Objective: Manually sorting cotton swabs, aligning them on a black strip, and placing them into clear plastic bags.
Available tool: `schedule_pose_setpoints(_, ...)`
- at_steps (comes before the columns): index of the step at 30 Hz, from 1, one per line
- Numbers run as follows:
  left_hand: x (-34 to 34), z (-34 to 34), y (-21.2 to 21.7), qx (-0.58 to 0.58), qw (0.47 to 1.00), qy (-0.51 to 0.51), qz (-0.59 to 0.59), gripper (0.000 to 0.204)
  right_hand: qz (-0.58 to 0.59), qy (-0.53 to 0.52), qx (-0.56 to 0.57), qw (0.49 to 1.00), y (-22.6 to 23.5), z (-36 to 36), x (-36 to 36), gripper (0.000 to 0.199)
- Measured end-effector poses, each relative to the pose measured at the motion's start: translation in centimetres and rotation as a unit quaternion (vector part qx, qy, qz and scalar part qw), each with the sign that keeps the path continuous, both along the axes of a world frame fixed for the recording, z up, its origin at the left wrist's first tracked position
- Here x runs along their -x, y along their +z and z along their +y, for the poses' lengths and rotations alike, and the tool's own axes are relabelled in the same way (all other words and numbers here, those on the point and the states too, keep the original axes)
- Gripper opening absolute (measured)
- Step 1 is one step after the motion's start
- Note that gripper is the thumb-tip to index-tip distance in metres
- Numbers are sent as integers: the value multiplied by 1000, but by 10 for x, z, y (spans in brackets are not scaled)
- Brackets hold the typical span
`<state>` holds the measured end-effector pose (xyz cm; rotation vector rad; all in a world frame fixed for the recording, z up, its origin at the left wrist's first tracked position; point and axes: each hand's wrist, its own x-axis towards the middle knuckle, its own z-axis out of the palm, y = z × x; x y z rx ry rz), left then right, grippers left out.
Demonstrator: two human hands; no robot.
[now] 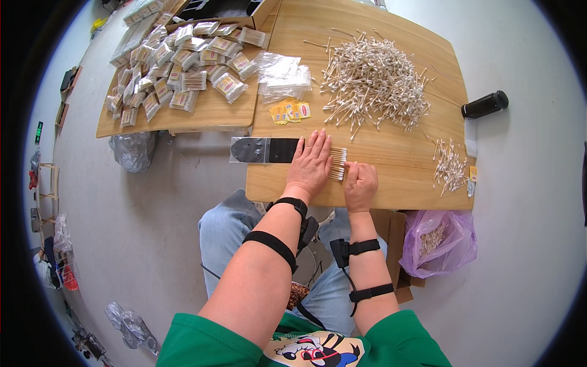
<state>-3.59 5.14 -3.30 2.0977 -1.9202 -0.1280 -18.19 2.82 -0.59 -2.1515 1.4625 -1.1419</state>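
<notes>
A row of cotton swabs (337, 163) lies side by side near the table's front edge. My left hand (312, 160) rests flat over their left part, fingers stretched out together. From under it, to the left, extends a flat black strip with a rounded end (251, 150), in or on clear plastic. My right hand (361, 183) is curled up, its fingertips at the right ends of the row; whether anything is inside the curl is hidden. Beyond my left hand lie small yellow cards (288, 111) and a stack of clear plastic bags (284, 76).
A big heap of loose swabs (376, 79) covers the far middle, a smaller pile (449, 166) the right. Many filled swab packets (183, 58) crowd the left table before an open box (223, 12). A black bottle (485, 104) is at the right edge; a purple bag (461, 241) hangs below.
</notes>
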Motion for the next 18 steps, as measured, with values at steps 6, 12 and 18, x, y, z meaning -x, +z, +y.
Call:
schedule_pose_setpoints(6, 1, 0, 0, 1, 1000, -2, 0, 55, 20, 4, -5, 1000, -2, -1, 3, 22)
schedule_pose_setpoints(12, 0, 0, 1, -9, 1000, -1, -10, 55, 19, -13, 0, 1000, -3, -2, -2, 23)
schedule_pose_setpoints(18, 1, 0, 3, -8, 1000, -1, -9, 55, 33, -18, 4, 999, -6, -3, -1, 24)
